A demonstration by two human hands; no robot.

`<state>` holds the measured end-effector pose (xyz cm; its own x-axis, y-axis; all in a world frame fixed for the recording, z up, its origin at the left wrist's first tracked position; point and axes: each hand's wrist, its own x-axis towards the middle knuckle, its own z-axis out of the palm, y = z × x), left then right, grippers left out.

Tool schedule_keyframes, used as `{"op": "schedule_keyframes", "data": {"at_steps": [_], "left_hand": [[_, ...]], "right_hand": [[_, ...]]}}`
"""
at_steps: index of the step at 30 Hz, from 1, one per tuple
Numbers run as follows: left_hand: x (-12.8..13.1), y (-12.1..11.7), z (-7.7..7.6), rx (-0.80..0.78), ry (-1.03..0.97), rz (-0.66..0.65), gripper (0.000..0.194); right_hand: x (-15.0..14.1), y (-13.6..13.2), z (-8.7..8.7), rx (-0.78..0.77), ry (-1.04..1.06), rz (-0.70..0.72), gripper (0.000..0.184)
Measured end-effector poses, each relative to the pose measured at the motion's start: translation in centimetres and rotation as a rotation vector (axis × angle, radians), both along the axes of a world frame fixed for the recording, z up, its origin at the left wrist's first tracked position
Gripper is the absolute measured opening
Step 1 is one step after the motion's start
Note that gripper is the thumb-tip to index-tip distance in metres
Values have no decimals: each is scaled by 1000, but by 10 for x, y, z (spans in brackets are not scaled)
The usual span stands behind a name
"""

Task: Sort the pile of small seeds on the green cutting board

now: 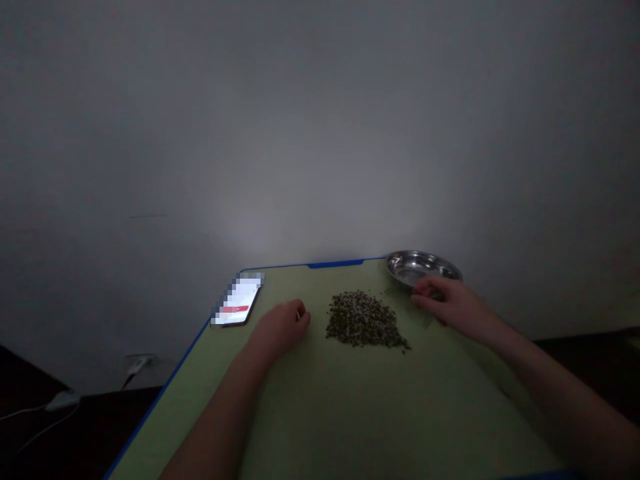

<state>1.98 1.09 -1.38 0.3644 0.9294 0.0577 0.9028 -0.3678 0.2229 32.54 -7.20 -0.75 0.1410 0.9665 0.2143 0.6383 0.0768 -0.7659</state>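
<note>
Steel bowl [399, 265]: shiny interior showing. Grain pile [363, 321]: loose, dark, mottled green-brown. Left hand [281, 325], right hand [450, 305]: fingers curled, can't tell if clamped.

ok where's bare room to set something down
Widest: the table on the near side of the grain pile. A smaller patch lies beyond the left hand, between phone and pile. Crowded: far right, with the bowl and right hand.
</note>
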Motion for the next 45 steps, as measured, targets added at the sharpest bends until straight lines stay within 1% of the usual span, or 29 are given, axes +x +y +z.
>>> {"op": "schedule_keyframes", "data": {"at_steps": [3, 4, 6, 8, 11, 14, 17, 23, 29, 36, 41, 45], "left_hand": [[0, 0, 1, -16, 10, 14, 25], [0, 1, 1, -24, 11, 22, 26], [0, 2, 1, -28, 4, 16, 26], [-1, 4, 0, -25, 2, 10, 25], [-3, 7, -2, -26, 6, 10, 25], [-4, 7, -3, -27, -6, 7, 26], [-4, 6, -2, -30, -1, 6, 26], [-3, 6, -1, -38, 6, 17, 26], [-2, 4, 0, -29, 17, 24, 26], [-2, 4, -1, -20, 8, 7, 26], [-1, 5, 0, -29, 6, -5, 26], [1, 5, 2, -43, 9, -1, 26]], "right_hand": [[-4, 19, 4, 40, -18, -5, 17], [-7, 25, 7, 55, -71, -2, 16], [-13, 38, 13, 142, -286, -4, 15], [-19, 52, 18, 179, -350, -7, 11], [-28, 72, 22, 196, -417, 9, 13], [-34, 91, 20, 182, -493, 28, 16], [-38, 104, 15, 144, -570, 51, 16], [-41, 112, 7, 97, -665, 53, 17], [-39, 111, 8, 93, -634, 24, 13], [-21, 105, 23, 127, -422, -22, 11], [-12, 106, 32, 80, -270, -39, 24], [-11, 115, 27, 9, -258, -40, 39]]}}
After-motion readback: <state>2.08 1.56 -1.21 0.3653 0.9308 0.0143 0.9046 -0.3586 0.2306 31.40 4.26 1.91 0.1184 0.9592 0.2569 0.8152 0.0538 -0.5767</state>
